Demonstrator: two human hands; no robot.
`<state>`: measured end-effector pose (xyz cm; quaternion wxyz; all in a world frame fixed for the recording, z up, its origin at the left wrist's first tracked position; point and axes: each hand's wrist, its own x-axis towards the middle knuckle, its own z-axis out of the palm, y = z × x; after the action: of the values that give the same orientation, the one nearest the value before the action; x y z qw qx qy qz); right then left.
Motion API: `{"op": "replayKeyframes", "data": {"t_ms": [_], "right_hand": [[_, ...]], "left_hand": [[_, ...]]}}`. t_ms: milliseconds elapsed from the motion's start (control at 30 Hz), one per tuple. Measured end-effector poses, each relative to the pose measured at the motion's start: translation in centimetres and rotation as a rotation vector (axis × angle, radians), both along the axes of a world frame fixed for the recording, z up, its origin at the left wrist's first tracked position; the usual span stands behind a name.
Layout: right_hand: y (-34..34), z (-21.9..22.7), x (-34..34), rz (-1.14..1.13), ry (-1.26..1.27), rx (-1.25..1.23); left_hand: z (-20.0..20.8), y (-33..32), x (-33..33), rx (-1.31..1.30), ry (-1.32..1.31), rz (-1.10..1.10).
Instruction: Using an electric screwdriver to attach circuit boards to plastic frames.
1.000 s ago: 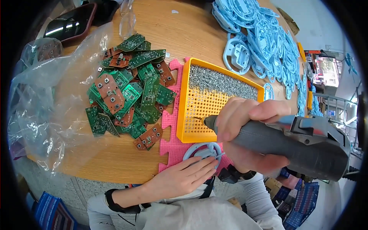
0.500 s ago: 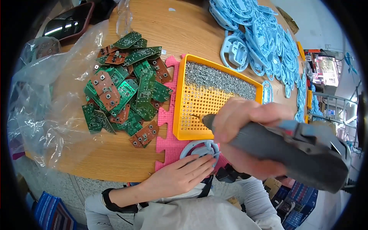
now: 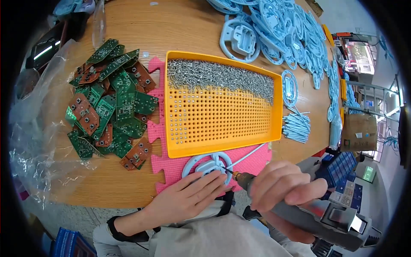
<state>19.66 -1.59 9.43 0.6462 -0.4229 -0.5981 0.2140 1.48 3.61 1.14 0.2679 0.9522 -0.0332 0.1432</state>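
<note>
My left hand [image 3: 184,202] lies flat over a light blue, wheel-shaped plastic housing [image 3: 188,166], its outstretched fingers covering the lower part. The housing rests on a pink foam mat [image 3: 160,171]. A thin light blue plastic stick [image 3: 248,155] runs from the housing's right side toward the upper right. My right hand [image 3: 284,188] is wrapped round a dark grey electric screwdriver [image 3: 308,218]. Its bit points left and meets the housing beside my left fingertips; whether a screw sits under the tip is too small to tell.
Beyond the mat stands a yellow perforated tray [image 3: 222,147] with many small silver screws [image 3: 214,75]. Green and brown circuit boards [image 3: 124,103] are heaped at left beside clear plastic film [image 3: 47,141]. Blue housings [image 3: 278,25] pile up far right, near a bundle of blue sticks [image 3: 296,127].
My right hand has brought the screwdriver from over the tray down to the housing. The left hand stays flat on the housing. The whole view has shifted, with the tray showing farther left.
</note>
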Motion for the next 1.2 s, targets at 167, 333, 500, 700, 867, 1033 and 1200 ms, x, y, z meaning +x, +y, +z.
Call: {"op": "replayKeyframes", "data": {"t_ms": [167,333,500,700,867,1033,1200], "right_hand": [[-0.2,-1.0,0.3,0.049,-0.016,-0.011],[0.2,-1.2,0.8,0.136,-0.055,0.052],[0.3,-1.3,0.7,0.172,-0.122,0.015],[0.5,-1.6,0.6,0.186,-0.089,0.007],[0.7,-1.0,1.3,0.307,-0.003,-0.057],[2.0,0.6,1.7,0.367,0.227,-0.005],[5.4,0.6,0.3,0.107,0.041,0.066]], "left_hand": [[-0.3,-0.2,-0.2,-0.031,0.023,-0.001],[-0.1,0.0,-0.3,-0.039,0.040,-0.039],[-0.3,0.1,-0.2,-0.060,0.032,-0.025],[-0.2,0.0,-0.4,-0.077,0.031,-0.011],[-0.2,0.0,-0.4,-0.099,0.007,0.003],[-0.5,-0.3,-0.3,-0.079,0.004,-0.003],[-0.4,0.0,-0.5,-0.115,-0.007,-0.002]]}}
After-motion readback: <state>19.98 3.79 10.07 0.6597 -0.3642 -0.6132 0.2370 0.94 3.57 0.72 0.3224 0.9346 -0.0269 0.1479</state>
